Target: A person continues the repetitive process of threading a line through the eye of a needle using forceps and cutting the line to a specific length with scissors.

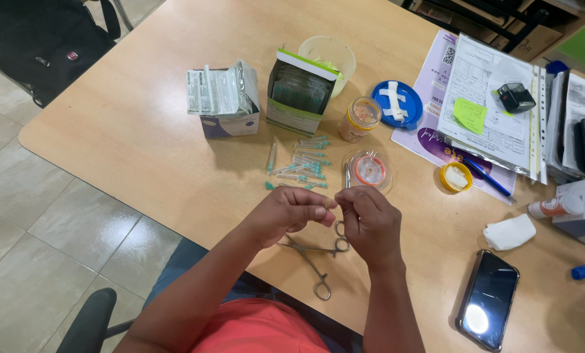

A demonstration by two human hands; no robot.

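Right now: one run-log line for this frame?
left hand: pinching something too small to tell | right hand: fingertips meet left | forceps: flat on table, under hands | capped needles: scattered beyond

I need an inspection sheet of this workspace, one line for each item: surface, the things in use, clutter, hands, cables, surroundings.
Surface: light wooden table, rounded corner.
Things in use: something too small to identify, pinched between both hands; metal scissor-handled forceps on the table beneath them.
Clutter: pile of teal-capped needles, two opened cardboard boxes, round clear dish, blue lid, yellow-lidded jar, black phone, papers.
Hands: left hand and right hand meet fingertip to fingertip above the table.
Cables: nothing seen.
Surroundings: tiled floor, black bag, black chair arm.
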